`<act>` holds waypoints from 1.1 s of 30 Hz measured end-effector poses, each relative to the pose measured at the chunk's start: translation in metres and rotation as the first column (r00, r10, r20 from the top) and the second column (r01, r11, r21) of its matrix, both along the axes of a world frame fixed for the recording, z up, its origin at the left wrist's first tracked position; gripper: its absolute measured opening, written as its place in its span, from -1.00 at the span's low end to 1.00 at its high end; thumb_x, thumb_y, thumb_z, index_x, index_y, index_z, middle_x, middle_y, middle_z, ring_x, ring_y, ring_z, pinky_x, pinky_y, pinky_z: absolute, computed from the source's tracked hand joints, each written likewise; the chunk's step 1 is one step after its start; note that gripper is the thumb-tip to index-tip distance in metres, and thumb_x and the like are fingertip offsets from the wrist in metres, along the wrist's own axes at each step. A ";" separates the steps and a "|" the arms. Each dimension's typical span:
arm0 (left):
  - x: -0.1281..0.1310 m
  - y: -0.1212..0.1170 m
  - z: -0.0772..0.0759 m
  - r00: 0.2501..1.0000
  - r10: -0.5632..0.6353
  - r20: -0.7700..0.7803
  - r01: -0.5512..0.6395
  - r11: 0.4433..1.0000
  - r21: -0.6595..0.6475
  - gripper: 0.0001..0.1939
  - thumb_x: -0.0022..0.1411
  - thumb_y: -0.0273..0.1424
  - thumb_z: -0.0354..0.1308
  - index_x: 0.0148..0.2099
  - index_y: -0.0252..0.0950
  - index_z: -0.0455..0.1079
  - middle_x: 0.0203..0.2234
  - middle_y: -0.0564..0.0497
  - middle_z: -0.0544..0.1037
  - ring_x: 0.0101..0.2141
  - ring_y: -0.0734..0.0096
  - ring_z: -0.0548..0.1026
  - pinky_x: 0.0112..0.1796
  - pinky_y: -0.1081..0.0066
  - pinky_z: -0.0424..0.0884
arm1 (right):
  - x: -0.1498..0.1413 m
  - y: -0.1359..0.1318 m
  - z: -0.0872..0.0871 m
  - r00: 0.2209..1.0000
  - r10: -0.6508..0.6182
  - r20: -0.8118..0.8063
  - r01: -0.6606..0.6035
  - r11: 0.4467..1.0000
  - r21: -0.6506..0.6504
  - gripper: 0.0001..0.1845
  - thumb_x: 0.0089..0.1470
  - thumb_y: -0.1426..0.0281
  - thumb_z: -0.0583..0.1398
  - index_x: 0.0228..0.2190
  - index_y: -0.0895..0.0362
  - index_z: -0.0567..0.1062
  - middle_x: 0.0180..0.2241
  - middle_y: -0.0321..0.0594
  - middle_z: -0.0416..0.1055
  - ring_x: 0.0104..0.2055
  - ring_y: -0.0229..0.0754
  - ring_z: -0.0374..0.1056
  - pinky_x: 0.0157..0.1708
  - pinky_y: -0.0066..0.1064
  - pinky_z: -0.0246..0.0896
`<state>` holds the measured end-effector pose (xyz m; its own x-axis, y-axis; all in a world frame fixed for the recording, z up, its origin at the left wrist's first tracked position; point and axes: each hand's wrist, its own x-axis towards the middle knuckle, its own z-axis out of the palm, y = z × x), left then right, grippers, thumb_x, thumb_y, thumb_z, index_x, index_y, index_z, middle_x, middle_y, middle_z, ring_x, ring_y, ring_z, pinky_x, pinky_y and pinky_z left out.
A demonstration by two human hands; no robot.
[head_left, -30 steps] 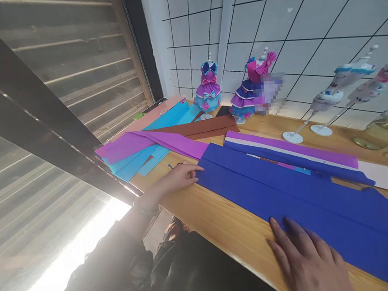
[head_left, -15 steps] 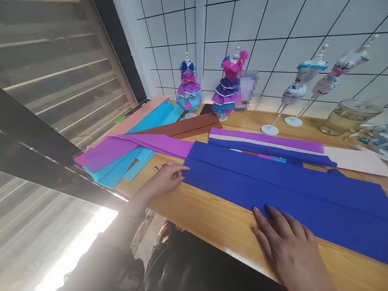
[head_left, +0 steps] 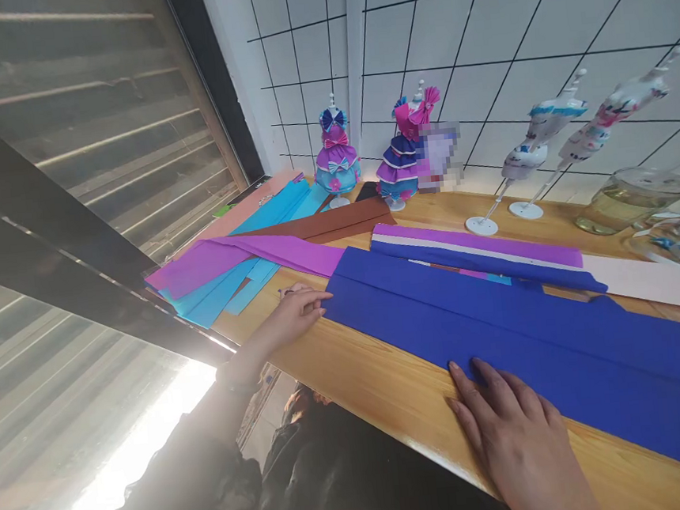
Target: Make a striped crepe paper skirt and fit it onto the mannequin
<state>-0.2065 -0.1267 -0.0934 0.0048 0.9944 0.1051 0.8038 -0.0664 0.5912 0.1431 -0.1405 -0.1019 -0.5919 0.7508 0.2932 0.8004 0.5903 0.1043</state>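
Note:
A long blue sheet point(head_left: 477, 330), thin cloth or crepe paper with a lengthwise crease, lies flat along the wooden table. At its left corner is my left hand point(head_left: 297, 314), index finger stretched onto the edge, the other fingers loosely bent. My right hand point(head_left: 516, 430) rests palm down on the near edge, fingers spread on the blue material. Behind it lies a narrow layered strip point(head_left: 476, 247) in purple, white and blue. A purple sheet point(head_left: 215, 262) runs from the left toward the blue sheet's far left corner.
Light blue sheets point(head_left: 201, 303) and a brown sheet point(head_left: 325, 226) overlap at the left. Two dressed miniature mannequins point(head_left: 336, 160) and two bare-stand ones point(head_left: 543, 130) stand by the tiled wall. A glass bowl point(head_left: 633, 201) is at the far right. The table's near edge point(head_left: 416, 447) borders my lap.
The view has shifted slightly, moving everything a little to the right. Both hands keep their places on the blue sheet.

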 end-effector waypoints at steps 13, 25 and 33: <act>0.006 -0.001 0.013 0.999 0.040 0.012 -0.039 0.997 -0.061 -0.62 0.15 -0.39 0.05 0.05 -0.14 0.35 -0.39 0.04 0.43 -0.21 0.32 0.34 -0.06 0.24 0.22 | -0.001 -0.001 0.000 1.000 -0.006 -0.001 0.006 1.000 0.009 -0.55 0.18 0.24 -0.01 0.03 0.11 0.42 0.00 0.02 0.36 0.00 0.15 0.19 -0.14 -0.04 0.12; 0.048 -0.015 0.011 0.858 -0.181 -0.481 0.307 0.931 0.198 -0.55 0.23 -0.60 -0.16 0.11 -0.25 0.25 0.20 -0.09 0.17 0.26 0.17 -0.12 0.18 -0.02 -0.08 | -0.003 -0.002 0.004 1.000 -0.007 -0.013 0.007 1.000 -0.001 -0.56 0.18 0.26 -0.01 0.00 0.14 0.44 -0.02 0.04 0.37 0.00 0.15 0.20 -0.14 -0.04 0.13; 0.118 -0.031 0.003 0.833 -0.356 -0.424 0.392 0.920 -0.001 -0.32 0.25 0.02 -0.22 0.25 -0.31 0.04 0.23 -0.10 0.11 0.26 0.22 -0.09 0.20 0.16 -0.08 | -0.002 -0.001 0.002 1.000 0.001 -0.012 -0.001 1.000 0.003 -0.57 0.19 0.27 -0.02 0.00 0.11 0.44 -0.01 0.01 0.37 0.00 0.13 0.21 -0.14 -0.05 0.14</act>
